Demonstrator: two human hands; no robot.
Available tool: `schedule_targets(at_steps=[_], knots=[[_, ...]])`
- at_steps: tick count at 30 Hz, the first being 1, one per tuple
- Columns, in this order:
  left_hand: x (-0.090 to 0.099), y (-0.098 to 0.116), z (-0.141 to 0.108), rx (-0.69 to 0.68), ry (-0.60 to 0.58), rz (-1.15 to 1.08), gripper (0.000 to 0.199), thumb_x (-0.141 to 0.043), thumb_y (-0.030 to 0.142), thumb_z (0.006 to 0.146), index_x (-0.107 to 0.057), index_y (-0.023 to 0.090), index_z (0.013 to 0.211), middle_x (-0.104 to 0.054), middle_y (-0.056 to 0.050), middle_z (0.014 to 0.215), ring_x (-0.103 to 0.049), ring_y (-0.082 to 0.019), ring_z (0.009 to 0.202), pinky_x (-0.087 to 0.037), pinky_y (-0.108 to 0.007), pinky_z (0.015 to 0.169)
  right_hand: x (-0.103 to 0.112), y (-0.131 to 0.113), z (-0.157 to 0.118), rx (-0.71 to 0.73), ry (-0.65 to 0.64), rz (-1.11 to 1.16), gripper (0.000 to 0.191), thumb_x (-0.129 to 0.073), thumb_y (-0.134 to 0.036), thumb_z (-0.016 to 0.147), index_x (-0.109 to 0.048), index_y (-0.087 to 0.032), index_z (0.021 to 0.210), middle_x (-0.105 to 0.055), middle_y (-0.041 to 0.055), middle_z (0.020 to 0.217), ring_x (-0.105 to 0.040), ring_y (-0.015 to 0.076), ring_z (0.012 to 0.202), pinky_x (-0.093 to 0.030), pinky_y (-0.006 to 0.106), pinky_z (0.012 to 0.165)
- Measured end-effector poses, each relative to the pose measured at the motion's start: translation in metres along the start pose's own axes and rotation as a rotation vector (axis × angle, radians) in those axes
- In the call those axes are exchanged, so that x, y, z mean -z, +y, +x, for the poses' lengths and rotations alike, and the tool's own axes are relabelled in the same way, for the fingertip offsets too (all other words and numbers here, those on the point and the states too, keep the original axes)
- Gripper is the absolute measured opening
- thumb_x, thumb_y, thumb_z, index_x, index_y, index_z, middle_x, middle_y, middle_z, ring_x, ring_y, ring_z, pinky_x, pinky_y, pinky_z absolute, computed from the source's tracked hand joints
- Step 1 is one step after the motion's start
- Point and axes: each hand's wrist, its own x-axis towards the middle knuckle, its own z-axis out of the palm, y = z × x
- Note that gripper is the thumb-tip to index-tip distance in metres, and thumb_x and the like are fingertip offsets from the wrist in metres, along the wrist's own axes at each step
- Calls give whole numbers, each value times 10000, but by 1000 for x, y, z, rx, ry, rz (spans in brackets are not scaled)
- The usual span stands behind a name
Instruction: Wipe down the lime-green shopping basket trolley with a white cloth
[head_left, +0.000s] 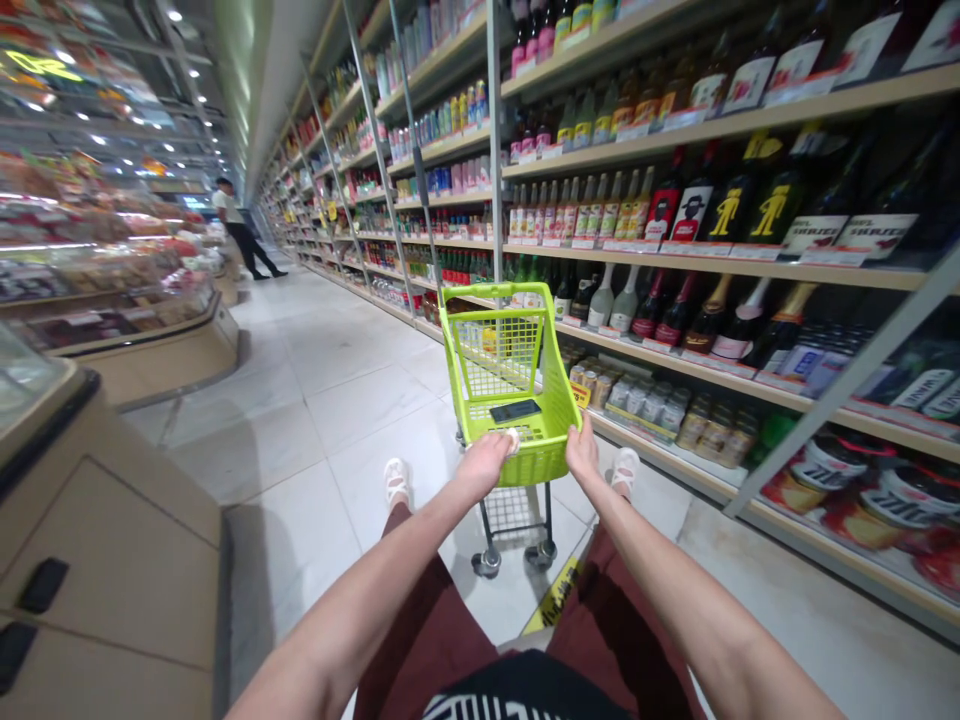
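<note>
A small lime-green shopping cart (555, 390) stands upright on the floor between my feet, its basket near the middle of the view. My left hand (486, 464) is closed at the near left rim, with a small white thing, perhaps a tissue, between its fingers. My right hand (583, 448) is wrapped round the near right corner of the basket rim. A dark phone (515, 410) lies flat in the basket, just beyond my left hand, and neither hand touches it. The cart's dark lower frame and wheels show below.
Shelves of bottles and cans (720, 265) run along the right side, close to the cart. Display counters (112, 560) stand on the left. A person (238, 232) stands farther down the tiled aisle (300, 400). A yellow floor sticker (555, 598) lies between my legs.
</note>
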Motion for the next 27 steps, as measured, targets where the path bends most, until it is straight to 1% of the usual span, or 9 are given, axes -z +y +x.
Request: schedule_targets(at_steps=[3,6,8,10,13,18,22,24,27], knots=[[3,3,2,-144,6,-1,320,-299,178,871,-416,144,1167,-498,-100,1187,-452,-173,1087,-379,-321,917,6,-11,-3,209,70,-175,481,-292,-262,832,-358,-111,1284,-294,146,1379,-240,266,1276,-217,489,996],[12,-6,-2,-261,-14,18,339,-301,198,878,-398,127,1195,-465,-124,1239,-424,-174,1138,-362,-319,948,3,-31,-21,488,-62,-246,387,-329,-232,844,-466,-183,1202,-369,101,1348,-286,235,1255,-143,511,1011],[18,-18,-7,-294,-6,25,345,-292,215,884,-396,127,1201,-468,-133,1238,-417,-175,1152,-366,-324,947,-2,-41,-35,570,-164,-254,332,-344,-233,855,-530,-212,1128,-452,78,1289,-347,223,1218,-123,516,1011],[21,-29,-8,-273,22,25,340,-279,228,890,-406,143,1194,-465,-128,1245,-408,-172,1164,-362,-339,953,-5,-46,-44,576,-216,-248,296,-358,-244,860,-573,-227,1062,-513,60,1230,-370,225,1202,-108,523,1009],[20,-36,-4,-223,52,9,329,-285,225,886,-426,152,1174,-460,-127,1247,-403,-177,1166,-353,-360,955,-4,-45,-44,525,-243,-231,284,-354,-243,866,-614,-237,980,-562,42,1168,-380,231,1193,-106,531,1003],[17,-13,10,-263,-22,-41,290,-350,229,863,-475,167,1116,-528,-102,1114,-451,-184,1066,-359,-353,914,8,-38,-29,453,-251,-248,307,-337,-257,875,-639,-207,868,-567,52,1158,-400,238,1173,-138,532,989],[16,11,18,-291,-34,-24,262,-353,245,862,-505,157,1055,-550,-93,1021,-470,-189,970,-365,-351,872,15,-39,-33,430,-143,-296,285,-369,-260,858,-643,-184,836,-539,83,1193,-373,237,1186,-127,508,996],[16,15,22,-335,-35,-23,261,-343,251,867,-509,156,1044,-548,-87,1016,-465,-187,963,-361,-340,871,19,-40,-39,449,-141,-283,287,-357,-254,863,-635,-184,878,-544,85,1185,-399,221,1164,-144,483,996],[16,7,29,-373,-49,-49,268,-321,246,875,-500,165,1056,-540,-75,1034,-460,-171,976,-353,-316,882,25,-37,-43,431,-198,-244,327,-302,-248,882,-622,-193,920,-593,72,1111,-461,196,1107,-202,456,974]])
